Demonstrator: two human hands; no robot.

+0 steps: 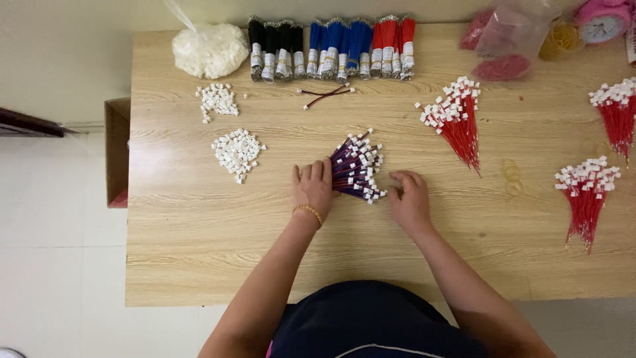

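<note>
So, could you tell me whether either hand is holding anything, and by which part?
The left hand presses the wire bundle at its gathered wire end; the right hand touches its connector end. Neither lifts it off the table.

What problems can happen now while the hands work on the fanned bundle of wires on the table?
The left hand only presses the fanned wire bundle flat, so wires may slide out or tangle. The right hand is close to its white plugs, so a nudge could mix them. The loose connector pile nearby could scatter.
</note>
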